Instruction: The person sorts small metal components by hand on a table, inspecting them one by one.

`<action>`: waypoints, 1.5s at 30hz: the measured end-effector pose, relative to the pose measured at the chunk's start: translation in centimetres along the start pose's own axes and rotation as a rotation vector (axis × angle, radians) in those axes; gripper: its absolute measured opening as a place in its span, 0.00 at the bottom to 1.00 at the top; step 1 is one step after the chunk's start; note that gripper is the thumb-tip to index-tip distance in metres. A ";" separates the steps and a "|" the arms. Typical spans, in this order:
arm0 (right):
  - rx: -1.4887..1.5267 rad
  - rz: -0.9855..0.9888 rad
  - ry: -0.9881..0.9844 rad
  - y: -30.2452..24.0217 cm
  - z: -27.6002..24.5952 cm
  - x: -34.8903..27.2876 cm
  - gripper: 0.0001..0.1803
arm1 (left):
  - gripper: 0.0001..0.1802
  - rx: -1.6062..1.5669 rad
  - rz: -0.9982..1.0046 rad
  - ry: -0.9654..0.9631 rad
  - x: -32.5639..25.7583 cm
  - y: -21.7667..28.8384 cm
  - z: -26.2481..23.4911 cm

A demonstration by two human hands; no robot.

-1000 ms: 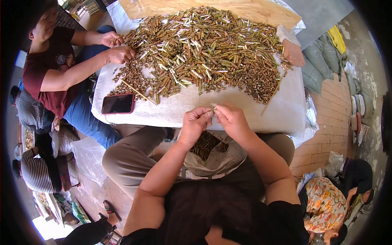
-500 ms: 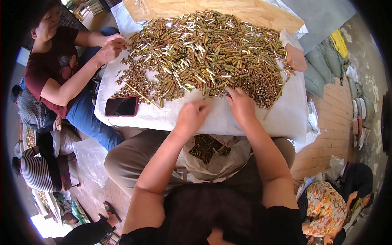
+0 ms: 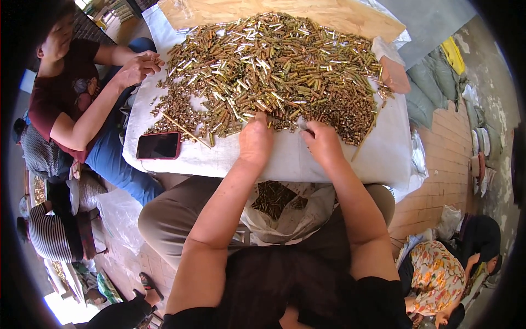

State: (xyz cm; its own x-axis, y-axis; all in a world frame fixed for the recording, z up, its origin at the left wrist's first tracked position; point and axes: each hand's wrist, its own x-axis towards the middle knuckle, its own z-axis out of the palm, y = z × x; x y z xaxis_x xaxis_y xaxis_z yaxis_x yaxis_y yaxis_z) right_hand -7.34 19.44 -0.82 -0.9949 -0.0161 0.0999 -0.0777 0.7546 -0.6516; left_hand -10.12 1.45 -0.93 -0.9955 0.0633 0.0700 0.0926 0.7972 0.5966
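Note:
A wide heap of small brass-coloured metal tubes (image 3: 257,77) covers much of the white-covered table (image 3: 219,162). At the heap's front edge my left hand (image 3: 256,141) has its fingers curled in among the tubes; what they grip is hidden. My right hand (image 3: 321,141) is just to the right, thumb and fingers pinched together at the edge of the pieces. Something small and greyish shows at its fingertips, too small to name. Shorter, darker brass pieces (image 3: 350,122) lie heaped beyond the right hand, and more short pieces (image 3: 178,107) lie at the left.
A phone in a red case (image 3: 159,146) and a thin stick (image 3: 186,130) lie at left; another stick (image 3: 366,134) lies at right. Below the table edge, a white bag (image 3: 298,225) holds similar tubes. A co-worker (image 3: 82,82) sits at the left, hands near the heap.
My left hand has moved forward to the heap's edge, its fingers now among the tubes. My right hand has drawn slightly back, its fingers closing into a pinch.

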 end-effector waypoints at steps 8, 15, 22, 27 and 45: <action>0.740 0.279 -0.097 -1.9 -0.3 -0.7 0.08 | 0.06 0.064 0.029 0.084 -1.7 -0.2 -0.4; 0.922 0.267 -0.105 -1.7 -0.3 -1.1 0.09 | 0.07 -0.124 0.108 0.055 -2.0 -0.6 -0.5; 1.008 0.276 -0.143 -2.9 -1.9 -2.5 0.09 | 0.05 -0.982 -0.077 -0.305 -4.7 2.8 -1.9; 0.984 0.265 -0.104 -3.4 -2.5 -2.9 0.10 | 0.05 -1.086 -0.036 -0.314 -5.4 3.2 -1.4; 0.407 -0.026 -0.085 -2.5 -2.8 -2.8 0.09 | 0.02 -1.074 -0.005 -0.304 -6.2 2.8 -0.6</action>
State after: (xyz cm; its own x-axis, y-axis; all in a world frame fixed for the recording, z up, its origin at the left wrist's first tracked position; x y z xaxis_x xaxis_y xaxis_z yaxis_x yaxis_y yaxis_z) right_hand -4.15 19.45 2.64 -0.9927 -0.0988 0.0694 -0.1057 0.4327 -0.8953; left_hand -3.67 2.94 0.79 -0.9454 0.3228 -0.0448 -0.0897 -0.1256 0.9880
